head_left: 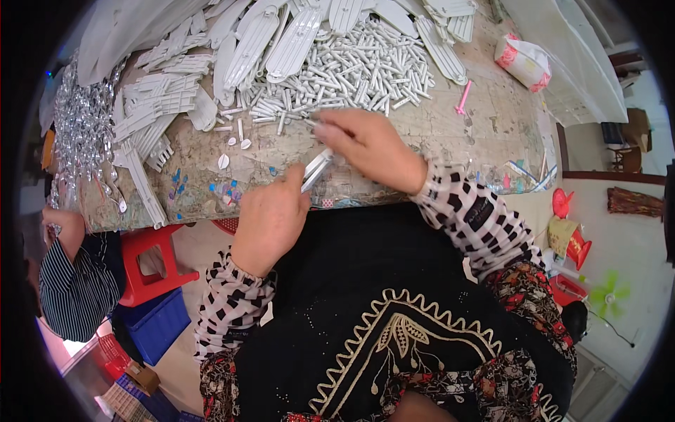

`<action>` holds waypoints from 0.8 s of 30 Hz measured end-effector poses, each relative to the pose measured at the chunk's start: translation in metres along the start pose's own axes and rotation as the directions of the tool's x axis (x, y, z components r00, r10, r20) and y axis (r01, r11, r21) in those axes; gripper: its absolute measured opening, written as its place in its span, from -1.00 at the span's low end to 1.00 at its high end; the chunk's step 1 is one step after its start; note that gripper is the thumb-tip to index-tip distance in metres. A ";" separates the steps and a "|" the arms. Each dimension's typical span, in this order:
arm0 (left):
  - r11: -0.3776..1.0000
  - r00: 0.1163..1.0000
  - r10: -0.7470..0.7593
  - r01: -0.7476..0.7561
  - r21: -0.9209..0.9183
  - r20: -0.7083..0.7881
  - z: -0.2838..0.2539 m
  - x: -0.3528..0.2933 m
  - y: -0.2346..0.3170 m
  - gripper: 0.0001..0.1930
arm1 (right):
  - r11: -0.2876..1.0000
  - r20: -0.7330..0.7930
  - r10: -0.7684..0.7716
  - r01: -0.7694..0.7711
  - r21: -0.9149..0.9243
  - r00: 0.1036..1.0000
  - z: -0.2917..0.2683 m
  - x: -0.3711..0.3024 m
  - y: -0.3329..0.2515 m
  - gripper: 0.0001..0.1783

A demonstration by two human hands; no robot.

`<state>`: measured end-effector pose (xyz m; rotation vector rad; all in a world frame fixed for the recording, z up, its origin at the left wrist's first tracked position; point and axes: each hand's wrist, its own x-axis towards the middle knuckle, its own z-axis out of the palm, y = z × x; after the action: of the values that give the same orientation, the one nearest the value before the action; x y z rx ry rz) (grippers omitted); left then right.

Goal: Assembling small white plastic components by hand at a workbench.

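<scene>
My left hand (271,218) is closed around a narrow white plastic piece (318,170) at the table's near edge. The piece tilts up toward my right hand (373,148). That hand is pinched, with a thin whitish peg (309,122) at its fingertips, slightly blurred. Just beyond it spreads a big heap of short white pegs (358,67). Long, rounded white plastic panels (292,46) lie over the heap's left and far sides. Ribbed white pieces (158,102) are stacked to the left.
Silver tinsel strands (81,133) hang at far left, near another person's striped sleeve (77,281). A red stool (151,264) and blue crate (155,327) stand below. A pink plastic stick (463,97) and tissue pack (524,63) lie at right. A green fan (609,294) is lower right.
</scene>
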<state>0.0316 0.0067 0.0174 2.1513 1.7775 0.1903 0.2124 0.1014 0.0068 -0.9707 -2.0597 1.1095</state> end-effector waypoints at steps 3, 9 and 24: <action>0.999 1.000 0.025 -0.026 0.023 0.008 0.002 0.001 0.002 -0.79 | 0.997 0.023 -0.048 0.049 -0.067 0.999 0.015 0.028 0.014 -0.57; 0.997 0.997 0.075 -0.075 -0.004 0.026 0.002 -0.001 0.001 -0.79 | 0.976 0.225 0.123 -0.078 -0.202 0.967 0.045 0.039 0.019 -0.58; 0.996 0.996 0.086 -0.086 -0.012 -0.002 0.003 0.000 -0.004 -0.72 | 0.916 0.203 0.238 -0.289 0.280 0.950 0.031 0.036 0.010 -0.65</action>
<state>0.0286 0.0068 0.0129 2.2216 1.6812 0.2233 0.1717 0.1217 -0.0109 -1.0475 -1.8370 1.6473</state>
